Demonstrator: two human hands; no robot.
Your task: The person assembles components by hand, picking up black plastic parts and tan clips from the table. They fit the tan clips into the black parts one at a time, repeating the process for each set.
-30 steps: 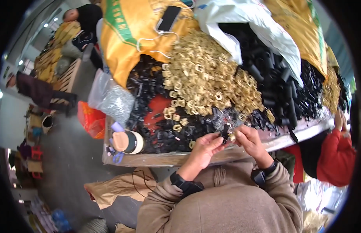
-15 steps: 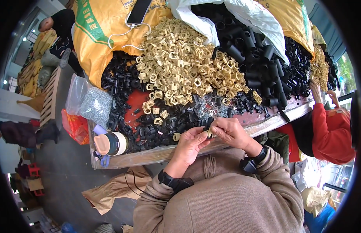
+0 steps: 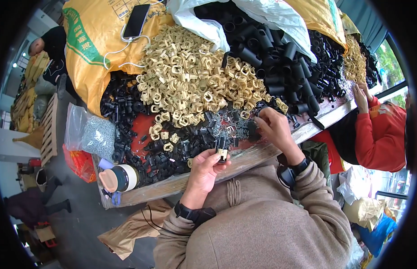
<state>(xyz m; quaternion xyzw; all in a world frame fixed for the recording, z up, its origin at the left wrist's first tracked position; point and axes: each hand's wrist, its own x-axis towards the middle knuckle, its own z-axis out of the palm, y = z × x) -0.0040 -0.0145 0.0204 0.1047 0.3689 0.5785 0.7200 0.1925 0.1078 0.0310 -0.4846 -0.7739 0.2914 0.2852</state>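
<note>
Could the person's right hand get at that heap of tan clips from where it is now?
Probably yes. The right hand rests on the table beside the tan clips, whose nearest pieces lie just past its fingers. Nothing covers the heap on that side.

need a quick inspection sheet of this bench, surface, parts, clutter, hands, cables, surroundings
surface: wooden bench, nearly covered.
job's things: small black-and-tan part in the left hand; tan clips pile; black fittings.
clutter: black tubes, bag of small grey parts, capped jar.
hands: left hand's fingers pinch the part; right hand reaches into loose pieces.
cables: white cable from phone on yellow sack.
surroundings: co-worker in red sleeve.
</note>
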